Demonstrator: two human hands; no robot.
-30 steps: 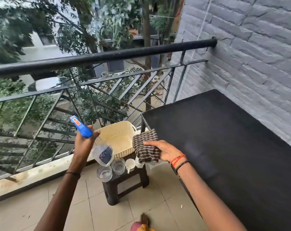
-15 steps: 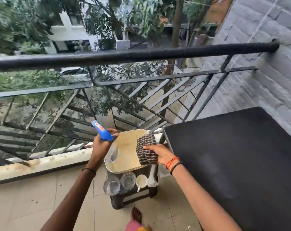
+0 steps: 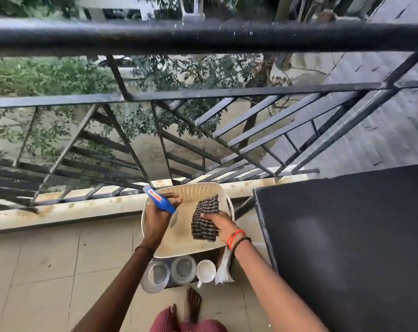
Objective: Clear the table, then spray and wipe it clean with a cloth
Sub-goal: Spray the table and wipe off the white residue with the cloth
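While both hands hang over a cream perforated basket (image 3: 191, 191), each has hold of something. Left hand (image 3: 158, 218) is wrapped round the neck of the spray bottle (image 3: 161, 200) — fingers curled tight, blue trigger head sticking out ahead and to the hand's left, clear body dropping below the palm into the basket. Thin dark band on that wrist. Right hand (image 3: 218, 224) grips a dark checked cloth (image 3: 204, 220): fingers curled over it, thumb hidden, cloth draped inside the basket both ahead of the fingers and back under them. Whether it touches the basket floor, cannot tell. Red thread and dark beads (image 3: 238, 238) on the right wrist. The two hands are near each other, not touching. Black table (image 3: 347, 236) lies to the right of the right hand, its near corner just beyond the basket rim — dark top with a faint pale patch. Behind the wrists, toward the person, two clear glasses (image 3: 183, 269) sit side by side, then a white cup (image 3: 206, 270) and a white plastic item (image 3: 223, 269) under the right forearm, type unclear. Bare foot (image 3: 194, 300) on the tiled floor (image 3: 47, 259) between the forearms. Ahead of both hands, black metal railing (image 3: 203, 37) with trees past it.
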